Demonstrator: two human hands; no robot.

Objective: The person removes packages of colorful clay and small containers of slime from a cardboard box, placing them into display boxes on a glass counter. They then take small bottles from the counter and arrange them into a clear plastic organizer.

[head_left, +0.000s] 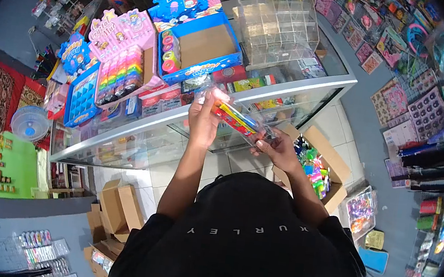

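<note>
Between my two hands is a clear plastic packet [235,119] with long red, yellow and blue contents; their exact kind I cannot make out. My left hand [203,121] is closed on its upper left end. My right hand [277,149] pinches the lower right end, where the plastic is crinkled. The packet is tilted, above the front edge of a glass display case [271,92]. On that case, beyond my left hand, stands a blue display box [203,40] with a few round tubs at its left side.
A pink display box [123,67] of rainbow-coloured packs and a clear acrylic rack [278,30] stand on the case. An open carton [335,157] of colourful goods is on the floor at right. Empty cartons [118,209] lie at left. Hanging goods [427,118] cover the right wall.
</note>
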